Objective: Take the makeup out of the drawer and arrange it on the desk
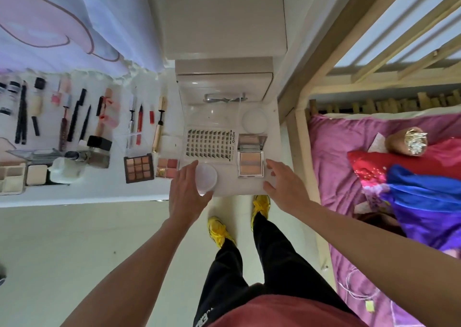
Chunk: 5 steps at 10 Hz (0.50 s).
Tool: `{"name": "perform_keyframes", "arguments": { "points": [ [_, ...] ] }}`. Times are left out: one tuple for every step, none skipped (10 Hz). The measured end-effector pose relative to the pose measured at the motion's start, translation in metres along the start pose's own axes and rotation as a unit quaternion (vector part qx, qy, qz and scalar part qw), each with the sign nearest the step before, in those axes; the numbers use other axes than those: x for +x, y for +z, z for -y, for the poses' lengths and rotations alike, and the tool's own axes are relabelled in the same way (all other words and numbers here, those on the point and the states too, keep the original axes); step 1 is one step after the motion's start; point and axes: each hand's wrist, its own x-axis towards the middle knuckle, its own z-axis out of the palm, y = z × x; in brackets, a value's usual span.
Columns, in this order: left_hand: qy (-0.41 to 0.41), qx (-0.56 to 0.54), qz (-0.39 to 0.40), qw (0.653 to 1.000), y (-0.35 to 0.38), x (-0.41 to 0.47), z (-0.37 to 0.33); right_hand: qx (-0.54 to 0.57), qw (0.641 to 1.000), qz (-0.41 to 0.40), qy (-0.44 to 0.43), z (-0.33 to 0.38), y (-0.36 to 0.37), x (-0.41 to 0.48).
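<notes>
Nearest the body, the left hand [187, 189] grips a round clear case [206, 178] at the front left corner of the open drawer [237, 192], thumb on its far edge and fingers [205, 195] curled under its near edge. The right hand [284, 179] is spread and loose over the front right corner and holds nothing. Whether it touches the drawer rim I cannot tell.

The step in hand looks like lifting that case out and carrying it left to the counter [99, 193]. Lift it level, since I cannot tell whether it is closed tight. The nearest free space seems to be the bare front strip below the eyeshadow palette [138, 167] and the small blush palette [167, 167], so set it there without knocking either one.

Just beyond the hands lie an open powder compact [250, 167] and a lash tray [209, 143], side by side in the drawer. The free right hand is well placed to take the compact, which should be closed first so the mirrored lid does not flap.

Farther back sit a second round clear case [254, 121] and a clear curved tool [224, 98].
</notes>
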Motion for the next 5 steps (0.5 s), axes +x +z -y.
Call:
{"name": "perform_keyframes", "arguments": {
  "points": [
    [0.006,0.013,0.008,1.000,0.003,0.006,0.001,0.008,1.000,-0.002,0.000,0.004,0.002,-0.003],
    [0.009,0.021,0.019,1.000,0.006,0.009,0.004,0.009,1.000,-0.008,-0.002,0.005,0.006,-0.003],
    [0.002,0.030,0.041,0.999,0.003,0.010,0.003,-0.004,1.000,-0.005,0.003,0.012,0.006,-0.004],
    [0.005,0.042,0.077,0.996,-0.003,0.012,-0.002,-0.017,1.000,0.005,0.008,0.015,0.005,-0.004],
    [0.003,0.049,0.107,0.993,-0.014,0.013,-0.004,-0.028,0.999,0.015,0.010,0.022,0.000,-0.004]
  ]
}}
